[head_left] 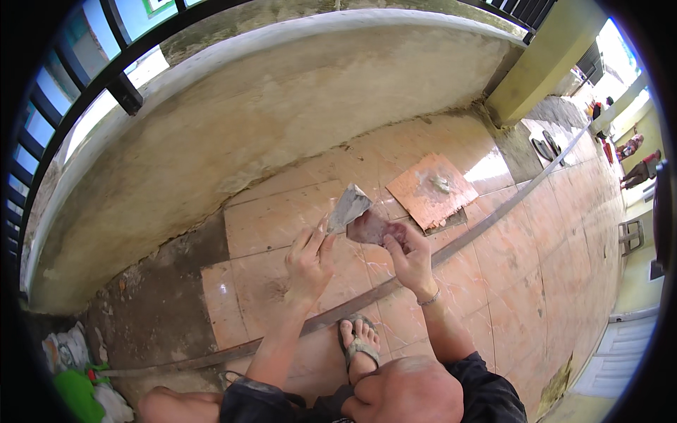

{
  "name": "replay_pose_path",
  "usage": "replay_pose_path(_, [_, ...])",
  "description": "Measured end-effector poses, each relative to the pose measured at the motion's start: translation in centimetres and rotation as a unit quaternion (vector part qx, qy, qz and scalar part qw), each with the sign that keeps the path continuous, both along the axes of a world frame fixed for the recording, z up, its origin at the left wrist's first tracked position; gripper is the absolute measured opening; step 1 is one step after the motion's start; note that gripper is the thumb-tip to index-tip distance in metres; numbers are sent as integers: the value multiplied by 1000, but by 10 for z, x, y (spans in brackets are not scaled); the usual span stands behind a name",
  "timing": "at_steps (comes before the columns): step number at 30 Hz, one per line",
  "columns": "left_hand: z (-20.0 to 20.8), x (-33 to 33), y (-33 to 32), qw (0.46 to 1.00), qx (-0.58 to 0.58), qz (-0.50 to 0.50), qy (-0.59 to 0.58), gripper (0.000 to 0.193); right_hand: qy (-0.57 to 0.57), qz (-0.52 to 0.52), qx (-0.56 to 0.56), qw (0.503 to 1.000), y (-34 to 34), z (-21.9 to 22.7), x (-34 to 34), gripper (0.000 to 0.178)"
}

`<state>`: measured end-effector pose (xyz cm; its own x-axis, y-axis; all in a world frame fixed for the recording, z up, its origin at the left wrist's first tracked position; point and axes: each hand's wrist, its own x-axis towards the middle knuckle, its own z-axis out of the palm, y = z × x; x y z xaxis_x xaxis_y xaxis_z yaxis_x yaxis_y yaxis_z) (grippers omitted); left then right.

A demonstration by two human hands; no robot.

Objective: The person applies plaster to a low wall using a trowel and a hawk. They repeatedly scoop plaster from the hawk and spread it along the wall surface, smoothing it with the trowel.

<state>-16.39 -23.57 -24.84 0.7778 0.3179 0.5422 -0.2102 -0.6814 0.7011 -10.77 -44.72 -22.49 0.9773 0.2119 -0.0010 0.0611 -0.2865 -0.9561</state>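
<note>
My left hand (309, 262) is closed round the handle of a trowel (350, 205); its grey, smeared blade points up and away from me. In my right hand (411, 255), fingers and thumb pinch a flat dark reddish-brown piece (367, 228), whose kind I cannot make out. The piece's far edge meets or overlaps the blade; I cannot tell if they touch. Beyond my right hand, a loose orange square tile (416, 194) lies tilted, with a lump of grey mortar (441, 183) and grey smears on it.
A long straight bar (486, 220) crosses the tiled floor (486, 282) diagonally. A low plastered wall (282, 92) curves along the far side. Bare dirt (162, 310) and bags (74, 381) lie at left. Sandals (546, 146) and people (642, 169) are at far right.
</note>
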Motion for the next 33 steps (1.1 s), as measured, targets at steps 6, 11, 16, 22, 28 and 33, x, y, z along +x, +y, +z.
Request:
replay_pose_path(6, [2, 0, -3, 999, -44, 6, 27, 33, -82, -108, 208, 969, -11, 19, 20, 21])
replay_pose_path(11, [-2, -2, -11, 1000, -9, -9, 15, 31, -107, -76, 210, 969, -12, 26, 22, 21])
replay_pose_path(16, [-3, 0, -9, 1000, -8, 17, 5, 31, -57, -24, 99, 993, -2, 22, 9, 23])
replay_pose_path(22, [-3, -2, -15, 1000, 4, 8, 11, 33, -117, -112, 233, 959, -4, 19, 15, 20])
replay_pose_path(28, [0, -2, -12, 1000, -3, 22, 10, 34, -44, -72, 230, 969, -14, 23, 21, 27])
replay_pose_path(33, [0, -7, -14, 1000, 15, 4, 24, 36, -84, -104, 342, 930, -29, 29, 30, 30])
